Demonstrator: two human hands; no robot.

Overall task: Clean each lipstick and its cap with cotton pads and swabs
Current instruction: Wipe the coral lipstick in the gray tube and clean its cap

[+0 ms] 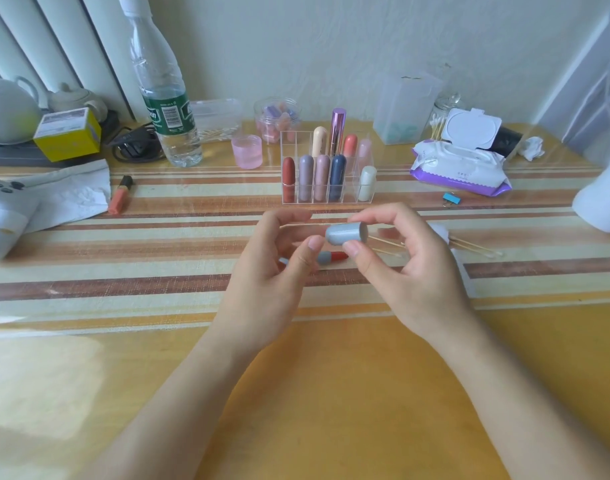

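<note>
My right hand (pixel 411 268) pinches a grey lipstick cap (pixel 345 233) between thumb and fingertips, its dark open end turned right. My left hand (pixel 275 268) is just left of the cap, thumb tip by its rounded end, and pinches a thin wooden cotton swab (pixel 298 225) that runs towards the cap. Below the hands the uncapped lipstick (pixel 333 257), grey base and red bullet, lies on the striped mat. More cotton swabs (pixel 476 250) and a white cotton pad (pixel 439 231) lie right of my right hand.
A clear organiser (pixel 348 199) with several capped lipsticks stands behind the hands. An open wipes pack (pixel 459 168) and a blue clip (pixel 450 199) are back right. A water bottle (pixel 165 98), pink jar (pixel 247 151), orange lipstick (pixel 121 195) and tissue (pixel 71 195) are at the left.
</note>
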